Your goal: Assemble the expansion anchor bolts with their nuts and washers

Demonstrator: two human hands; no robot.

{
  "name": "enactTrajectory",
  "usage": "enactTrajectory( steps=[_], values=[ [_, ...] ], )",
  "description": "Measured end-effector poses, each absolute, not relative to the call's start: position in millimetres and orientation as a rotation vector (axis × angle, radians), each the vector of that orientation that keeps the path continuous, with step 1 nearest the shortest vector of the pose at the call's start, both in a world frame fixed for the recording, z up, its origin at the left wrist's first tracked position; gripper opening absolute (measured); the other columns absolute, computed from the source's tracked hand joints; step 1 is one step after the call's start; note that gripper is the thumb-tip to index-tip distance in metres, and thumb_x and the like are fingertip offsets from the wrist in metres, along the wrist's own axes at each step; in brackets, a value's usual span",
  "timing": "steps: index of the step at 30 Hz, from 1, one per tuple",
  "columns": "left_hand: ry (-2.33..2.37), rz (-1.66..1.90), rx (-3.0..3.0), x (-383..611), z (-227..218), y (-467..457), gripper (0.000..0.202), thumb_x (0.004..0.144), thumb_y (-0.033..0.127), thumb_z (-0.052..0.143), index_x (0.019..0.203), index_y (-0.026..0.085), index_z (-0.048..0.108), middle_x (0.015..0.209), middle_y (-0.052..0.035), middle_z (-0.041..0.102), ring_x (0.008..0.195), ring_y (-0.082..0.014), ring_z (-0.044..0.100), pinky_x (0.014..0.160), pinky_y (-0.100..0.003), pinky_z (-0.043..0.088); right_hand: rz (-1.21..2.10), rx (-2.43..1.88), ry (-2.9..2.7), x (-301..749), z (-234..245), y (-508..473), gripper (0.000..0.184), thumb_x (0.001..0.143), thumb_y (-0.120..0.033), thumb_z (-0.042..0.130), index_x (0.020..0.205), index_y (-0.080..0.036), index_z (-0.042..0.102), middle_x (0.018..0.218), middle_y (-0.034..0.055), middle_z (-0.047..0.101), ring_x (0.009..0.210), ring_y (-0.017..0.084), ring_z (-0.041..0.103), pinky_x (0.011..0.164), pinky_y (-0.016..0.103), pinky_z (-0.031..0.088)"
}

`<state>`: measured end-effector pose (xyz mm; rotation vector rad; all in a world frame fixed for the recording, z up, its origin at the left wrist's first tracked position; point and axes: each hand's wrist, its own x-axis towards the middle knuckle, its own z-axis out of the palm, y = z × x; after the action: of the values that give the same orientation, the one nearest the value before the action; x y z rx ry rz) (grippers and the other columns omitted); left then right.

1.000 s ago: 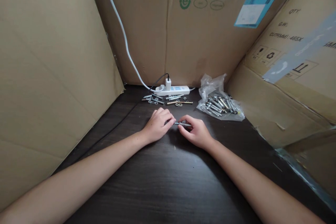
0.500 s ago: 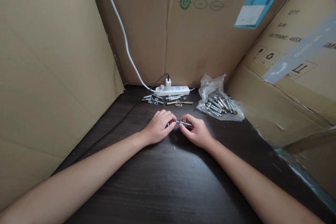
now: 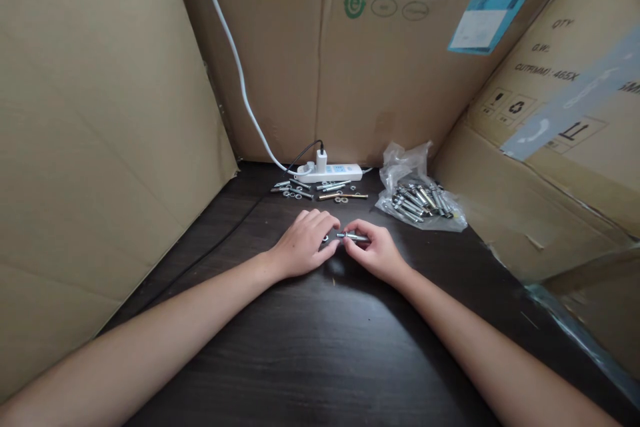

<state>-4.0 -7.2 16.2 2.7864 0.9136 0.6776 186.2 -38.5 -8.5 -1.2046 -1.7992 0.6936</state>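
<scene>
Both my hands rest on the dark wooden table (image 3: 320, 347), fingertips meeting over a small metal bolt (image 3: 353, 237). My right hand (image 3: 376, 255) pinches the bolt's shaft and holds it level. My left hand (image 3: 303, 243) is curled at the bolt's left end, its fingers closed on a small metal piece, apparently a nut or washer (image 3: 325, 238), that I can barely make out.
Loose bolts, washers and nuts (image 3: 320, 192) lie behind my hands, in front of a white power strip (image 3: 330, 172) with a plugged charger and white cable. A clear plastic bag of bolts (image 3: 417, 197) sits at the right. Cardboard boxes (image 3: 100, 133) wall the left, back and right.
My left fingers have shifted slightly at the bolt's left end, and a small metal piece now shows between them. The right hand holds the bolt almost still.
</scene>
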Motion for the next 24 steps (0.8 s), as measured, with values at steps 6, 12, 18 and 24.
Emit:
enactTrajectory(
  steps=[6, 12, 18, 24],
  values=[
    [1.239, 0.492, 2.829, -6.1, 7.9, -2.1, 0.024, 0.085, 0.041, 0.048, 0.082, 0.017, 0.05, 0.084, -0.0058, 0.055, 0.081, -0.0225, 0.047, 0.073, -0.036, 0.034, 0.61, -1.287, -1.723, 185.4, -8.2, -37.7, 0.013, 0.074, -0.028, 0.059, 0.081, -0.016, 0.06, 0.062, -0.002, 0.056, 0.053, 0.011, 0.05, 0.051, 0.02, 0.042],
    [1.143, 0.49, 2.787, -5.6, 2.9, 3.1, 0.022, 0.086, 0.037, 0.048, 0.074, 0.018, 0.052, 0.079, -0.0034, 0.054, 0.079, -0.0204, 0.046, 0.073, -0.035, 0.033, 0.608, -1.267, -1.776, 184.1, -5.7, -39.5, 0.012, 0.074, -0.028, 0.058, 0.08, -0.017, 0.06, 0.059, -0.0029, 0.055, 0.051, 0.01, 0.048, 0.051, 0.02, 0.041],
    [0.91, 0.807, 2.215, -1.5, 9.6, 3.5, 0.022, 0.087, 0.035, 0.044, 0.075, 0.017, 0.051, 0.072, 0.0004, 0.052, 0.072, -0.0151, 0.046, 0.07, -0.029, 0.037, 0.68, -1.233, -1.62, 179.7, -0.3, -42.8, 0.013, 0.075, -0.03, 0.057, 0.079, -0.017, 0.058, 0.064, -0.0009, 0.054, 0.053, 0.011, 0.048, 0.048, 0.02, 0.041],
    [0.718, 0.78, 1.77, 2.6, 12.3, 0.3, 0.021, 0.087, 0.036, 0.045, 0.086, 0.016, 0.053, 0.077, -0.0001, 0.052, 0.074, -0.0139, 0.047, 0.071, -0.027, 0.04, 0.663, -1.223, -1.63, 177.5, -2.6, -45.1, 0.013, 0.076, -0.029, 0.057, 0.082, -0.018, 0.057, 0.065, -0.0009, 0.054, 0.054, 0.011, 0.049, 0.049, 0.02, 0.042]
  ],
)
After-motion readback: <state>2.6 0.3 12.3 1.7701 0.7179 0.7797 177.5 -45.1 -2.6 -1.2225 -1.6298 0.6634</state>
